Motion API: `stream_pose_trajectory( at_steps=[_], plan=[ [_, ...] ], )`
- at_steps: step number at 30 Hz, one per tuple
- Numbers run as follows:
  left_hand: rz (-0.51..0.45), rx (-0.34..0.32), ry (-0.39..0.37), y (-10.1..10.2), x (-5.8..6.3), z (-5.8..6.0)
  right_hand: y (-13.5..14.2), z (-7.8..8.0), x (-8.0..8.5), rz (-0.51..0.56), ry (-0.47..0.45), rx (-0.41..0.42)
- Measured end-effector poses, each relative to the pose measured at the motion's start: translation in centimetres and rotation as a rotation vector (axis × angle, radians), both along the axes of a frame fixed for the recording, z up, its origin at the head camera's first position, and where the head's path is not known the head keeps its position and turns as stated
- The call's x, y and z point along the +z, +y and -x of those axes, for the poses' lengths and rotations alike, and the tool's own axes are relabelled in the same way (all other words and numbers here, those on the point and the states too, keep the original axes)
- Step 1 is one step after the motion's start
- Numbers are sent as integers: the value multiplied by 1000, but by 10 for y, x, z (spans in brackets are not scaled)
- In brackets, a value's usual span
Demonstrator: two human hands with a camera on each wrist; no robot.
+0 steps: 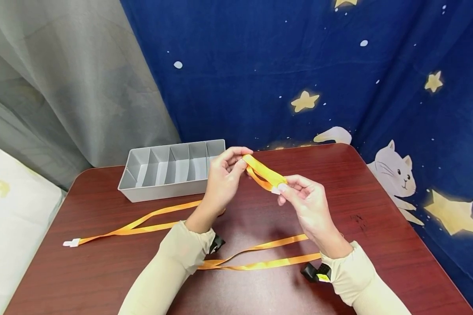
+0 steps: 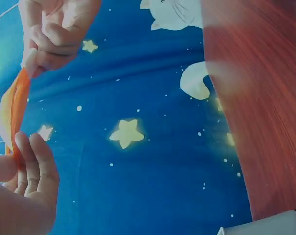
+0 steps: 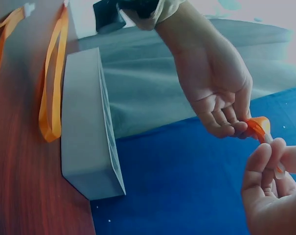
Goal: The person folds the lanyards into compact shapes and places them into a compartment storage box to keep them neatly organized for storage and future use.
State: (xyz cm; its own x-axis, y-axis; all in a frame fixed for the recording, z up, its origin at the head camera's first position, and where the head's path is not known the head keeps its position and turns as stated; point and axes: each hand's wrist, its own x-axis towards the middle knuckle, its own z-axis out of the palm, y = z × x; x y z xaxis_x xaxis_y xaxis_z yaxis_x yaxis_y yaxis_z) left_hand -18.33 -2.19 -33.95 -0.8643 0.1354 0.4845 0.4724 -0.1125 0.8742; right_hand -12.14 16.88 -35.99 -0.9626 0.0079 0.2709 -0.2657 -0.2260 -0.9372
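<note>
Between my two hands, raised above the table, is an orange lanyard [image 1: 265, 171] folded into a short looped bundle. My left hand [image 1: 225, 175] pinches its far end between thumb and fingers. My right hand [image 1: 305, 199] pinches the other end, by the white plastic clip [image 1: 276, 190]. In the right wrist view the clip [image 3: 280, 171] pokes out below the right fingers. A second orange lanyard [image 1: 142, 223] lies stretched out at the left, its white clip [image 1: 72, 243] toward the left edge. Another orange lanyard [image 1: 260, 264] lies nearer the front, partly hidden by both forearms.
A grey divided tray [image 1: 163, 192] with several compartments stands at the back left of the brown table [image 1: 362, 175], behind the left hand. Grey and blue curtains [image 1: 240, 78] hang just past the table's back edge. A white cloth surface [image 1: 15, 232] is at the far left.
</note>
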Motion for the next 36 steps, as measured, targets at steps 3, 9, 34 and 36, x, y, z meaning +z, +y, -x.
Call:
stream_pose_trajectory(
  at_steps=[3, 9, 34, 36],
  plan=[
    [-10, -35, 33, -1, 1, 0, 0, 0, 0, 79, 22, 13],
    [63, -164, 67, -12, -5, 1, 2, 0, -3, 141, 38, 47],
    [187, 329, 301, 3, -10, -2, -12, -8, -5, 81, 43, 65],
    [204, 350, 352, 6, -10, -3, -15, -8, -4, 102, 34, 80]
  ],
)
